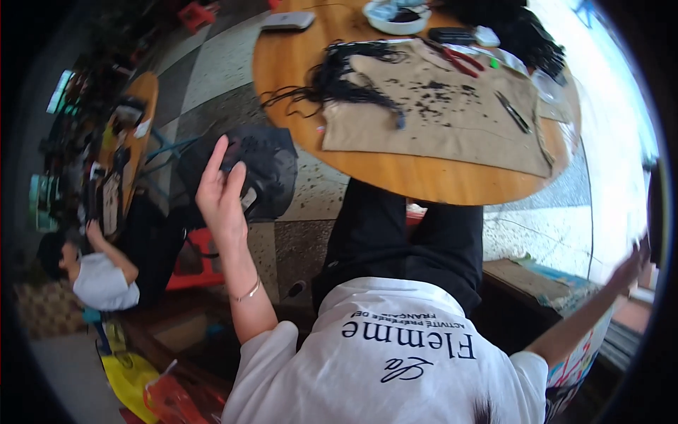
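My left hand (221, 194) is raised off the table's left side, its fingers stretched out and nothing visible in it. Behind it sits a black plastic-looking bag (279, 159); I cannot tell whether they touch. Far to the right, my right hand (635, 263) reaches out beside a dark upright thing (657, 212) at the picture's rim, its fingers too unclear to read. On the round wooden table (424, 182), a brown cloth (431, 134) carries scattered small black bits (441, 99). Long black hair-like strands (346, 85), red-handled pliers (462, 62) and a slim dark metal tool (512, 112) lie on it.
A white bowl (399, 27), a black case (452, 35), a clear cup (547, 86) and a black hair-like heap (522, 32) stand farther back. A flat pale box (288, 21) lies at the left edge. Another person (106, 279) sits at a second table (145, 99).
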`<action>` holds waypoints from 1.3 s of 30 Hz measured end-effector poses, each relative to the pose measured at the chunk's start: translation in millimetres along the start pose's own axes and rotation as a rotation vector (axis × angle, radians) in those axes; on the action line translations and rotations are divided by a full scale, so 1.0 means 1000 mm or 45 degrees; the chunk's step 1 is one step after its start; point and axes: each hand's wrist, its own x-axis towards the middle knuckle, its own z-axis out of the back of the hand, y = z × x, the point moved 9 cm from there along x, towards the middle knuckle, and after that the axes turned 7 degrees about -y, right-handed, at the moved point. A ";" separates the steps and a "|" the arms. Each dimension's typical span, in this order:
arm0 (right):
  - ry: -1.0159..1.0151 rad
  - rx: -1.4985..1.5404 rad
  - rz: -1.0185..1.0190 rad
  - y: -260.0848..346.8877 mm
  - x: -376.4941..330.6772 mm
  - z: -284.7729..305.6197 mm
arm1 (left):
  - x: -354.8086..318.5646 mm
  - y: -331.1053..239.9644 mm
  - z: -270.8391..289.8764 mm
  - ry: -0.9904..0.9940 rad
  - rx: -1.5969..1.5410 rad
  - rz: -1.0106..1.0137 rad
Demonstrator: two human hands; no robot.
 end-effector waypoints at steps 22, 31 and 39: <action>0.822 -0.236 0.051 0.121 -0.146 -0.429 | -0.029 0.041 -0.111 0.182 -0.180 0.301; 0.869 -0.228 0.049 0.114 -0.146 -0.440 | -0.025 0.048 -0.118 0.179 -0.132 0.313; 0.878 -0.156 0.028 0.115 -0.142 -0.448 | -0.024 0.051 -0.111 0.161 -0.115 0.279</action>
